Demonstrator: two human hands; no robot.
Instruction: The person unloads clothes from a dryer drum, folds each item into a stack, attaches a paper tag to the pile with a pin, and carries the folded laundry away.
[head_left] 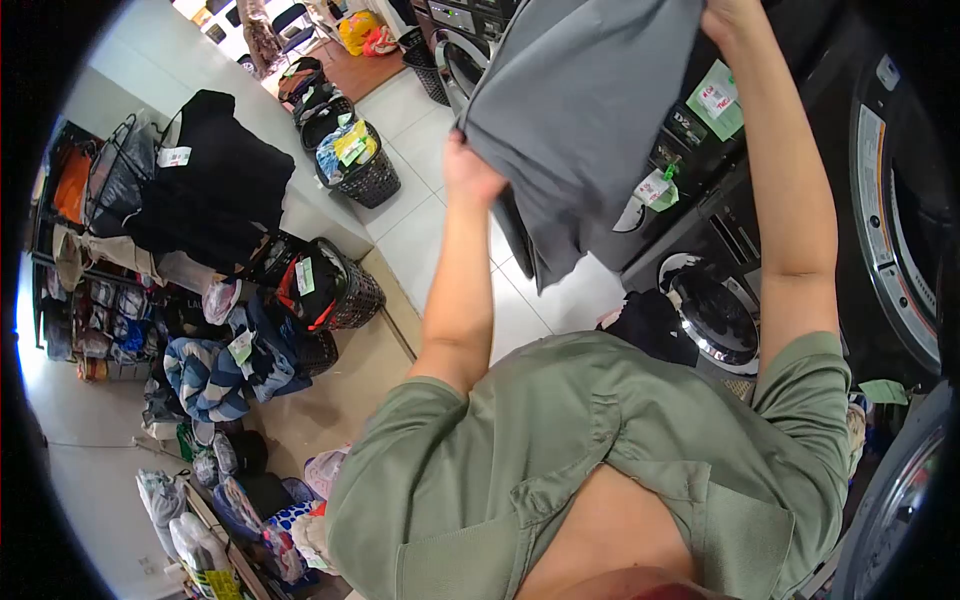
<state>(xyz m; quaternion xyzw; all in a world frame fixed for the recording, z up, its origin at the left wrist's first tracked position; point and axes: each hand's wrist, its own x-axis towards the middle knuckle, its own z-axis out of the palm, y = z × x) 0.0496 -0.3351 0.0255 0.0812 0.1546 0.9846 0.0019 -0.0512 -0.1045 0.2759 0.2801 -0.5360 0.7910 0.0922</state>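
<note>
Grey cloth [590, 120] hangs spread above the tiled floor [411, 238], between the left hand [473, 172], fingers closed on its left edge, and the right hand [732, 18], gripping its upper right edge. Right fingertips: out of view.

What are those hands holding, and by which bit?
A grey cloth: the left hand grips its left edge, and the right hand, partly cut off, holds its upper right edge.

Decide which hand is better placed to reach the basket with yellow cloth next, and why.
Probably the left hand: it is nearer the basket, while the right hand is across the grey cloth. The left grips that cloth, so must release first.
</note>
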